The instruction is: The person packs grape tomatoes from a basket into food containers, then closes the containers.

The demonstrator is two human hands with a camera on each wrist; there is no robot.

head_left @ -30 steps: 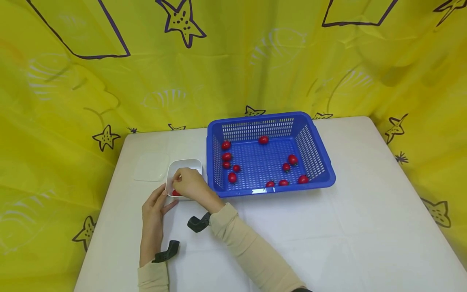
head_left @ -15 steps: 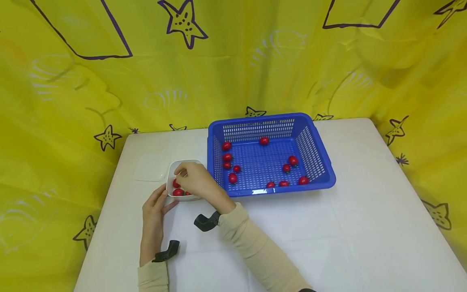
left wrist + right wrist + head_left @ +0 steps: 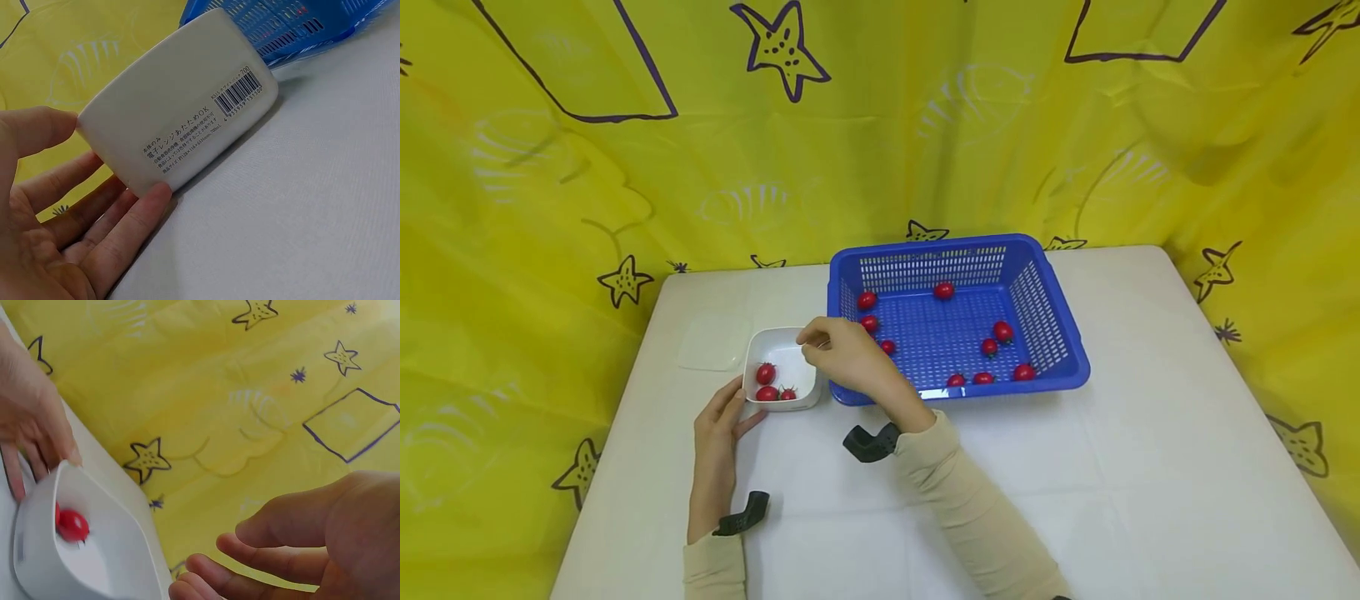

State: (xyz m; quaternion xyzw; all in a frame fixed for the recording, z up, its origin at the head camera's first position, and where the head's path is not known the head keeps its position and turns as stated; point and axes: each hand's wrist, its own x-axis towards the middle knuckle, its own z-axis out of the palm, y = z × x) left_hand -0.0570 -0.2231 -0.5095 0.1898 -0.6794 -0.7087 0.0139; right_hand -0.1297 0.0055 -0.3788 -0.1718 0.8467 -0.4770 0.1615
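Red tomatoes point(image 3: 766, 374), three in all, sit inside a white container point(image 3: 802, 377) left of the frame's centre, its lower-left corner gripped between the thumb and fingers of a left hand point(image 3: 717, 423). Just right, the right hand point(image 3: 852, 357) hovers, fingers loosely bent around nothing. A blue basket point(image 3: 940, 333) of other tomatoes point(image 3: 1003, 332) occupies the centre, beneath a yellow curtain point(image 3: 880, 150).

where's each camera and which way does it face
Head: worn on the head, facing forward and down at box and basket; left hand, right hand and sleeves show.
Left wrist: on that wrist, facing the box's label; left hand shows.
Right wrist: on that wrist, facing box and curtain; both hands show.
Head and right wrist share tomatoes.
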